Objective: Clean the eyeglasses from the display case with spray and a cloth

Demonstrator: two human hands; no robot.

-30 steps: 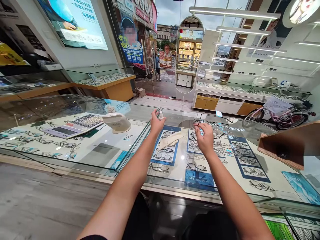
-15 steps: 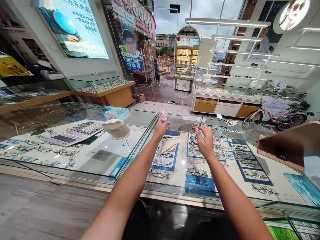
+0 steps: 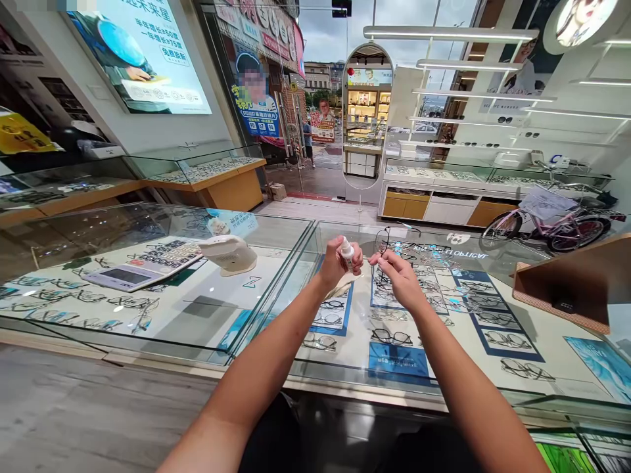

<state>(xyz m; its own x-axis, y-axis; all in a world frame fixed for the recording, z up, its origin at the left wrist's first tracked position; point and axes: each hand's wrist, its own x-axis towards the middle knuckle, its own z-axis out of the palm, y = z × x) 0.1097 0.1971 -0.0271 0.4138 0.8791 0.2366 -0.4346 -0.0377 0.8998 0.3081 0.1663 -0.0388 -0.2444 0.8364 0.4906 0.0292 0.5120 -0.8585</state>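
Observation:
My left hand (image 3: 333,268) is closed around a small white spray bottle (image 3: 348,252), whose nozzle end points up and tilts slightly. Just to its right, my right hand (image 3: 401,279) pinches a pair of thin-framed eyeglasses (image 3: 383,240) by the fingertips. One round rim and a temple of the glasses stand above the fingers; the rest is partly hidden. The two hands are close together over the glass counter. Below the left hand, a beige cloth (image 3: 344,286) lies on the glass, partly covered by that hand.
Under the glass (image 3: 300,368) lie several rows of eyeglasses, such as a dark pair (image 3: 392,337). On the left stand a calculator (image 3: 142,266) and a cream-coloured device (image 3: 229,255). A brown wooden stand (image 3: 562,295) is at the right, with a bicycle (image 3: 552,220) beyond the counter.
My left hand has moved right and slightly down with the spray bottle, nearer the glasses. My right hand has turned the glasses, so a round rim now shows.

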